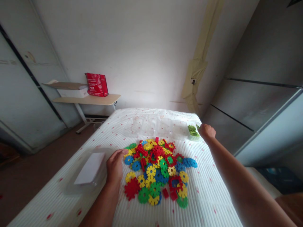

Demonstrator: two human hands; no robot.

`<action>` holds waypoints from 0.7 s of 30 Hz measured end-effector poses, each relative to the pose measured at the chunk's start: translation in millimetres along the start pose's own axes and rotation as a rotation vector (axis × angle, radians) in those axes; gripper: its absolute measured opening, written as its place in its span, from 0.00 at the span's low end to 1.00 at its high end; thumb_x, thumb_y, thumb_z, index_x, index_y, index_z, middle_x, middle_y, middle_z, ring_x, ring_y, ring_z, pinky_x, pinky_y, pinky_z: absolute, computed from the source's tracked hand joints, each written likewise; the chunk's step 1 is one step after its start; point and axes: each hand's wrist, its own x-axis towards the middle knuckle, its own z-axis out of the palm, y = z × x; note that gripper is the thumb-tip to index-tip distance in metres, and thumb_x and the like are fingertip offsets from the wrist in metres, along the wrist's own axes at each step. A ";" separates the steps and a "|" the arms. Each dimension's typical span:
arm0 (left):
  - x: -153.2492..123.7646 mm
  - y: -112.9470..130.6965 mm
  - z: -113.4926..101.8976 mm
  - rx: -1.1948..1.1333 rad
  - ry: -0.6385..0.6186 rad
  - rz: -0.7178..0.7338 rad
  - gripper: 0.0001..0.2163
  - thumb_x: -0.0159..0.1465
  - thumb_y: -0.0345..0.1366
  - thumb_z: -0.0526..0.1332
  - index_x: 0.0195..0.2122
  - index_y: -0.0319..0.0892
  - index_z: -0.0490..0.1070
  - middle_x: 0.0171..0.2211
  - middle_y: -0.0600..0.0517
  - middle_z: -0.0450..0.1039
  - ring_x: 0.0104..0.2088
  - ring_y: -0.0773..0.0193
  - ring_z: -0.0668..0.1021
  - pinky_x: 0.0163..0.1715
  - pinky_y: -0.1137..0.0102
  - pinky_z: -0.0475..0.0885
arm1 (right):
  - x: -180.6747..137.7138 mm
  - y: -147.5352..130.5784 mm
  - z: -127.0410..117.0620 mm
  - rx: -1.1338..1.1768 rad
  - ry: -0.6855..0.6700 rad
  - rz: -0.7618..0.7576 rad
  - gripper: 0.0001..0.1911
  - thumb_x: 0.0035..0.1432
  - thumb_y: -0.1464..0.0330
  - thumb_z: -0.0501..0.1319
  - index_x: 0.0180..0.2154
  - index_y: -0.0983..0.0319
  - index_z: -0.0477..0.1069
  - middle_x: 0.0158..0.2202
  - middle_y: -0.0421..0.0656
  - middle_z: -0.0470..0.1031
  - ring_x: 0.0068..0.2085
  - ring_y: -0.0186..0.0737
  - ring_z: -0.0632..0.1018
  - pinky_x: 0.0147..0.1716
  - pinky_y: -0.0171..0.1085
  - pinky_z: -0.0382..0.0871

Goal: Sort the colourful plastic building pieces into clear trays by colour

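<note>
A loose pile of flat plastic connecting pieces (151, 171), red, yellow, blue and green, with notched edges, lies on the bedcover. My left hand (115, 163) rests at the pile's left edge, its fingers loosely bent and partly hidden; I see nothing held in it. My right hand (207, 131) reaches far out to the right, fingers closed around a small light green plastic piece (198, 126). It is at the right end of a clear divided tray (163, 127). Several light green pieces (193, 130) lie in that end compartment.
A clear plastic lid or tray (68, 186) with a white rectangular item (90, 168) lies on the left. The bed (146, 113) has a white striped cover. Beyond it stands a small table (101, 100) with a red bag (97, 84) and a white box (73, 92).
</note>
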 end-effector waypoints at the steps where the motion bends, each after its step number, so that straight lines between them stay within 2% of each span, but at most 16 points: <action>1: 0.2 -0.1 0.1 -0.003 0.002 -0.001 0.11 0.48 0.41 0.63 0.27 0.38 0.73 0.26 0.50 0.76 0.31 0.61 0.76 0.34 0.69 0.70 | -0.1 1.0 -0.1 0.006 0.009 0.008 0.18 0.55 0.69 0.53 0.45 0.65 0.73 0.44 0.57 0.74 0.44 0.50 0.76 0.36 0.40 0.68; 7: 0.8 -0.4 1.1 -0.003 0.025 0.005 0.12 0.47 0.42 0.63 0.27 0.38 0.74 0.25 0.50 0.76 0.31 0.59 0.77 0.35 0.67 0.71 | -4.7 1.5 -5.2 0.039 0.055 0.002 0.20 0.55 0.61 0.53 0.43 0.64 0.74 0.43 0.54 0.75 0.42 0.49 0.77 0.35 0.39 0.68; 15: 0.3 -0.1 1.5 -0.016 0.012 -0.014 0.11 0.47 0.41 0.63 0.27 0.39 0.74 0.26 0.51 0.76 0.31 0.61 0.76 0.35 0.69 0.70 | -17.1 -9.7 -40.0 0.149 0.281 -0.045 0.18 0.56 0.66 0.50 0.39 0.63 0.76 0.39 0.52 0.76 0.37 0.44 0.76 0.31 0.35 0.63; 18: -1.1 1.6 1.5 -0.009 0.009 0.011 0.11 0.48 0.41 0.62 0.27 0.38 0.73 0.26 0.50 0.76 0.31 0.61 0.76 0.34 0.69 0.70 | -34.3 -21.0 -48.3 0.253 0.335 -0.161 0.16 0.54 0.66 0.52 0.36 0.63 0.76 0.36 0.49 0.77 0.35 0.43 0.76 0.31 0.34 0.62; 21: -2.6 3.1 2.0 -0.027 0.007 0.017 0.11 0.49 0.41 0.62 0.27 0.38 0.73 0.25 0.50 0.76 0.30 0.61 0.76 0.34 0.69 0.70 | -63.4 -39.5 -45.6 0.459 0.310 -0.413 0.13 0.53 0.65 0.53 0.33 0.62 0.75 0.33 0.46 0.77 0.34 0.40 0.75 0.33 0.33 0.63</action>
